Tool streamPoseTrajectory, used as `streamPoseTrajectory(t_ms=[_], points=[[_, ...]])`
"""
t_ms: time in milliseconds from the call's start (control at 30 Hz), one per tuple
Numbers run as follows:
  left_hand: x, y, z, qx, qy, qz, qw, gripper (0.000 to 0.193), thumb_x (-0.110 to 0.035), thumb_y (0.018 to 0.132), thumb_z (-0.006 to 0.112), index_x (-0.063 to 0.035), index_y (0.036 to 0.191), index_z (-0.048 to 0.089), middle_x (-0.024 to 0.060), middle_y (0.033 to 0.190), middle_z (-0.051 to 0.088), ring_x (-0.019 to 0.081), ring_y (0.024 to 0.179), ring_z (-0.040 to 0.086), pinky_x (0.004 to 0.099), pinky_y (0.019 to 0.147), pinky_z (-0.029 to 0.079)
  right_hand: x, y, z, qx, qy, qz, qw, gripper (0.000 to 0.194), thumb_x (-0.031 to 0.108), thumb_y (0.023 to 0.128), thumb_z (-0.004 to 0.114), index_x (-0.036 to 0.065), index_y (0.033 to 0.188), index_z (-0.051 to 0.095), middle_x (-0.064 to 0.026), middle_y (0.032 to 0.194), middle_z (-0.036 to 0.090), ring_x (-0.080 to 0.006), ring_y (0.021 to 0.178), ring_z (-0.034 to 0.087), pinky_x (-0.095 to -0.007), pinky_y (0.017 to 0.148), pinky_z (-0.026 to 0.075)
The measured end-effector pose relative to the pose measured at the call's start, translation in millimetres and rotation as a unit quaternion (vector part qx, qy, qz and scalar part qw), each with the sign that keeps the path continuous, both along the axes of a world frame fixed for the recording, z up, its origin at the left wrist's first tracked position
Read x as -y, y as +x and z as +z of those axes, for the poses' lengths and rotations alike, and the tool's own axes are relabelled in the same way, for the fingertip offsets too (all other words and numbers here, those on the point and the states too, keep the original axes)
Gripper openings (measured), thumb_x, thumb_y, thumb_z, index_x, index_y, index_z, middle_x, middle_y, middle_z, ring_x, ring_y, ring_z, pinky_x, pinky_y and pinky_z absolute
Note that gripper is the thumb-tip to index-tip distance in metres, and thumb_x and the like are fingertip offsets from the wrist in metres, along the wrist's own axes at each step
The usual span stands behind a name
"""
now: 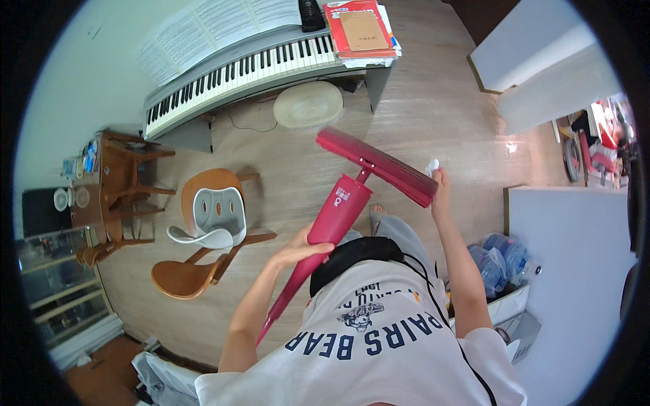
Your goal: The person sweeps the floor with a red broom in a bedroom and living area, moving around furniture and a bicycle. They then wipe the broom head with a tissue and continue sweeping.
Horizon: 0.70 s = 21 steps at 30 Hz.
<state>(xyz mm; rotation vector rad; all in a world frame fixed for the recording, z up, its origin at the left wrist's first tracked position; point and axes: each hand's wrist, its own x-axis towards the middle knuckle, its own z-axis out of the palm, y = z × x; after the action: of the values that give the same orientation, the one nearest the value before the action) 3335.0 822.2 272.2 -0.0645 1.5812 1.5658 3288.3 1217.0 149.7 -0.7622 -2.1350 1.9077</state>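
Observation:
A dark pink sponge mop (339,209) is raised off the floor in front of my body, with its wide head (378,165) tilted across the view. My left hand (304,249) is wrapped around the thick, tapered part of its handle, which bears white writing. The thin end of the handle runs down past my left forearm. At the right end of the mop head is my right hand (441,192), with a crumpled white tissue (432,166) in its fingers. I cannot tell whether this hand also touches the mop head.
A digital piano (238,76) with books (363,30) on its right end stands ahead. Below it lies an oval stool or cushion (309,104). A wooden chair (185,279) with a grey seat insert (219,215) is at left. Blue plastic bottles (500,259) sit by the right wall.

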Motion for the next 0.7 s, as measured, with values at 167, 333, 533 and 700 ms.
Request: streamPoseTrajectory(t_ms=[167, 333, 533, 700], points=[[-0.9, 26.5, 7.8, 0.114, 0.036, 0.032, 0.992, 0.070, -0.028, 0.077, 0.075, -0.0052, 0.131, 0.037, 0.0087, 0.086, 0.057, 0.0169, 0.055, 0.060, 0.0286, 0.050, 0.051, 29.4, -23.9, 45.4, -0.053, 0.092, -0.002, 0.994, 0.020, 0.014, 0.090, 0.054, 0.000, 0.103, 0.062, -0.0056, 0.080, 0.063, -0.0137, 0.076, 0.055, -0.0291, 0.067, 0.045], [-14.6, 34.4, 23.7, -0.156, -0.095, 0.038, 0.982, 0.072, -0.028, 0.076, 0.075, -0.0003, 0.130, 0.037, 0.0143, 0.091, 0.062, 0.0232, 0.067, 0.064, 0.0332, 0.058, 0.052, 26.2, -24.6, 110.2, -0.019, 0.360, 0.048, 0.932, 0.016, 0.012, 0.086, 0.061, 0.004, 0.098, 0.067, -0.0153, 0.087, 0.067, -0.0239, 0.072, 0.063, -0.0315, 0.066, 0.048], [-32.1, 45.3, 43.8, -0.233, -0.270, 0.006, 0.934, 0.078, -0.027, 0.073, 0.076, 0.0004, 0.132, 0.032, 0.0273, 0.098, 0.063, 0.0423, 0.085, 0.064, 0.0443, 0.071, 0.052, 138.4, -80.4, 128.3, -0.180, 0.241, 0.152, 0.941, 0.014, 0.010, 0.083, 0.063, 0.004, 0.095, 0.068, -0.0152, 0.082, 0.063, -0.0276, 0.072, 0.061, -0.0349, 0.067, 0.048], [-30.9, 54.8, 49.3, -0.224, -0.289, 0.052, 0.929, 0.077, -0.025, 0.072, 0.076, 0.0004, 0.132, 0.034, 0.0270, 0.099, 0.063, 0.0421, 0.085, 0.064, 0.0440, 0.071, 0.052, 162.5, -71.6, 104.0, -0.117, 0.209, 0.275, 0.931, 0.012, 0.012, 0.084, 0.061, 0.003, 0.089, 0.067, -0.0174, 0.083, 0.059, -0.0345, 0.079, 0.058, -0.0402, 0.070, 0.047]])
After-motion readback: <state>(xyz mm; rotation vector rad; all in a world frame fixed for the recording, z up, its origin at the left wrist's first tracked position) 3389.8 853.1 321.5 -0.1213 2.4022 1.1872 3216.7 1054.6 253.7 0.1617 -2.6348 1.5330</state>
